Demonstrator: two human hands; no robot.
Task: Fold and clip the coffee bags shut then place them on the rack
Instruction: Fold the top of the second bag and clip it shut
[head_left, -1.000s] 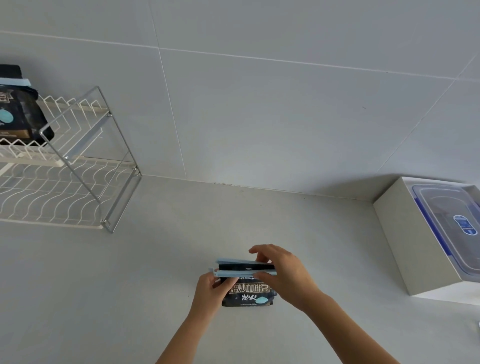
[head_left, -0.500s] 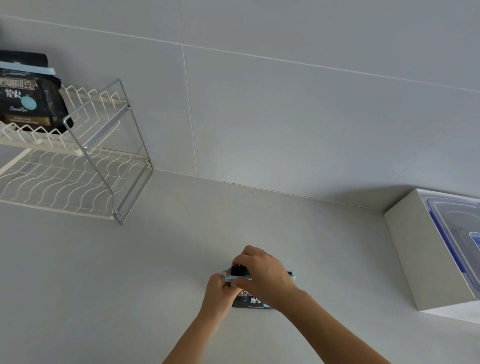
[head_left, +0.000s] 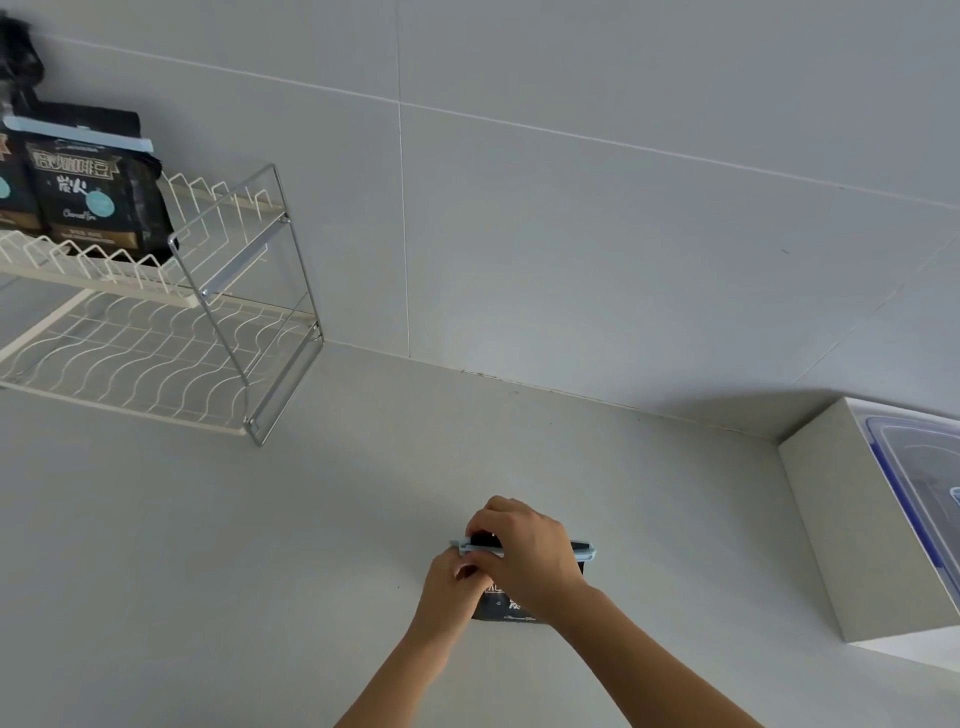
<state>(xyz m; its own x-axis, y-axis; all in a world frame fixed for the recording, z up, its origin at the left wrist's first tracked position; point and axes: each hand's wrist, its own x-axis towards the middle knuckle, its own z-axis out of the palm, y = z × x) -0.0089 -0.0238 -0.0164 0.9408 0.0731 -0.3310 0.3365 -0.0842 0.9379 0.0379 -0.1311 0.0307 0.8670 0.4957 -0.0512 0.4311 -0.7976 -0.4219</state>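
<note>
Right hand (head_left: 524, 556) curled over the pale blue clip (head_left: 584, 550), fingers closed round it and the folded top of the coffee bag (head_left: 501, 609). Left hand (head_left: 449, 582) pinches the bag's left edge just under the clip. Bag print: white lettering, mostly covered, unreadable. Bag stands on the counter (head_left: 260, 571), well right of and in front of the rack (head_left: 249, 322). Rack's upper tier: clipped bags (head_left: 98, 197), Chinese lettering, teal round badge; cursive line too small to read.
</note>
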